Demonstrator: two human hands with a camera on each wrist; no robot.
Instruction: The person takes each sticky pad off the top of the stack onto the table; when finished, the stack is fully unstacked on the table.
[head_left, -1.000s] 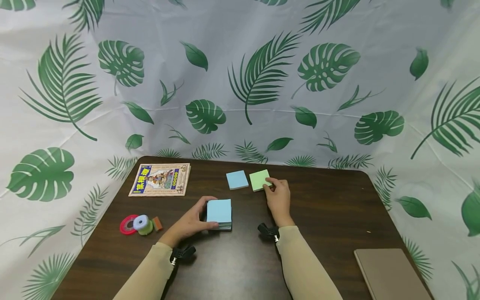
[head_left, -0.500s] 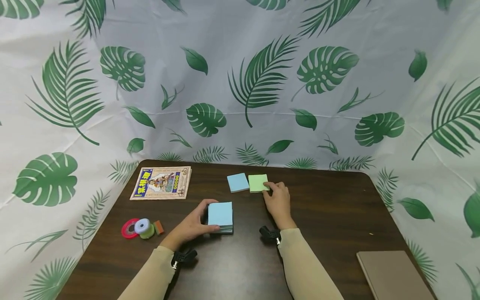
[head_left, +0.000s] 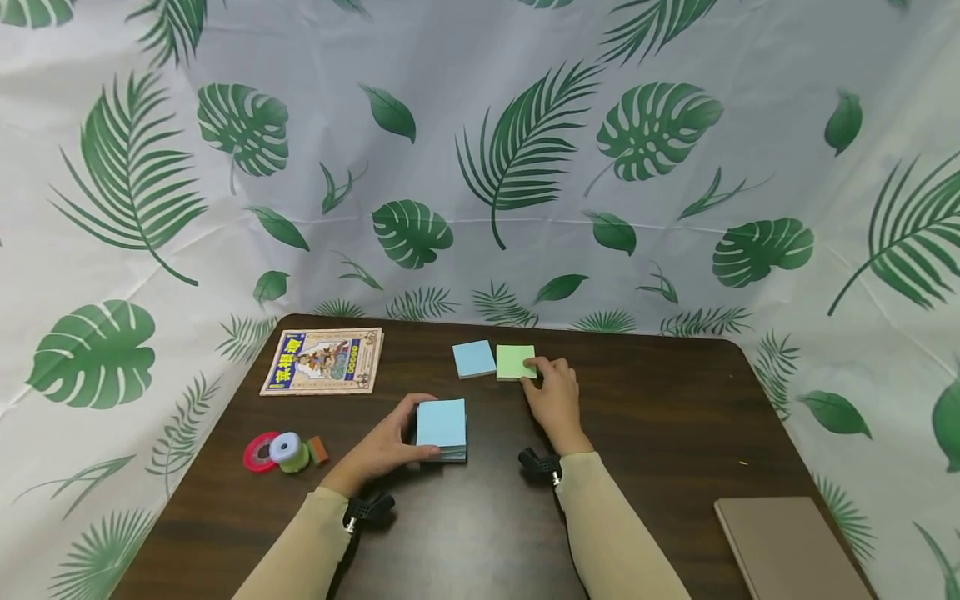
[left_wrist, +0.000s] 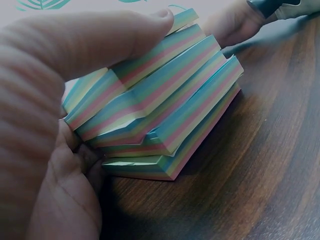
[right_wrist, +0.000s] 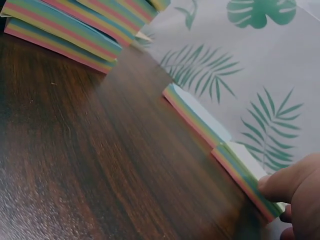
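My left hand (head_left: 381, 448) grips the side of a tall stack of sticky note pads (head_left: 441, 423), blue on top, standing on the table. In the left wrist view the stack's pads (left_wrist: 165, 100) show striped edges and lie unevenly over each other, my thumb across the upper ones. My right hand (head_left: 557, 402) holds the right edge of a green-topped sticky note pad (head_left: 513, 362) between thumb and fingers. Left of it, a blue-topped sticky note pad (head_left: 473, 358) lies slightly turned. The right wrist view has the green-topped pad (right_wrist: 247, 175) end to end with the blue-topped pad (right_wrist: 195, 116).
A booklet (head_left: 324, 361) lies at the back left of the dark wooden table (head_left: 645, 417). Nearer on the left are a red ring (head_left: 259, 452), a spool-like green and white item (head_left: 288, 452) and a small orange-brown block (head_left: 318, 450). A beige notebook (head_left: 787, 546) lies front right.
The green-topped pad has turned straighter and shifted slightly left toward the blue-topped one, moved by my right hand. My left hand stays on the stack.
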